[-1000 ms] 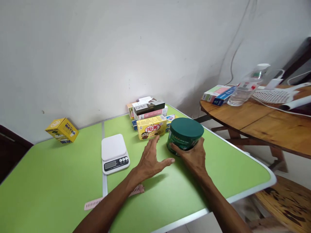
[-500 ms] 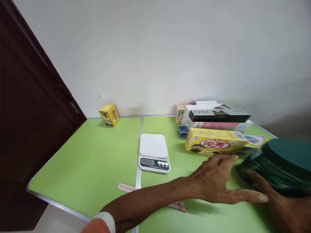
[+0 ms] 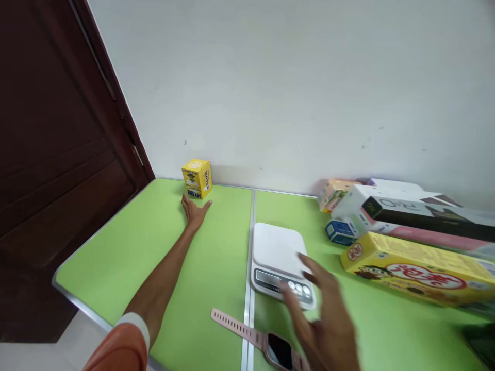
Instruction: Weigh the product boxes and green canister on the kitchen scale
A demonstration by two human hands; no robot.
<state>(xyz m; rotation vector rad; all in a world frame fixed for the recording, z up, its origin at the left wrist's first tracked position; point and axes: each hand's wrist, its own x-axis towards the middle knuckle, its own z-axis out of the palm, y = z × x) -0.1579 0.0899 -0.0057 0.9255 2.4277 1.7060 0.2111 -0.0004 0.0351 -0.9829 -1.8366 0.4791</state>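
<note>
My left hand (image 3: 195, 211) reaches far across the table, thumb and fingers spread, at the front of a small yellow box (image 3: 197, 179) by the wall. Whether the fingertips touch the box I cannot tell. My right hand (image 3: 325, 314), blurred by motion, hovers with parted fingers and nothing in it over the front of a white kitchen scale (image 3: 279, 247). Below the scale lies a smartwatch (image 3: 279, 350) with a pink strap, partly behind the right hand.
On the right stand a long yellow carton (image 3: 417, 270), a long black-and-white box (image 3: 429, 211), a small blue box (image 3: 340, 232) and an orange box (image 3: 334, 193) near the wall. A dark green object (image 3: 481, 342) is cut off at the right edge. A dark door (image 3: 58, 170) borders the left.
My left hand has swung from the right side to the yellow box at the far left. My right hand has left the dark green container and moved left. The view has turned too.
</note>
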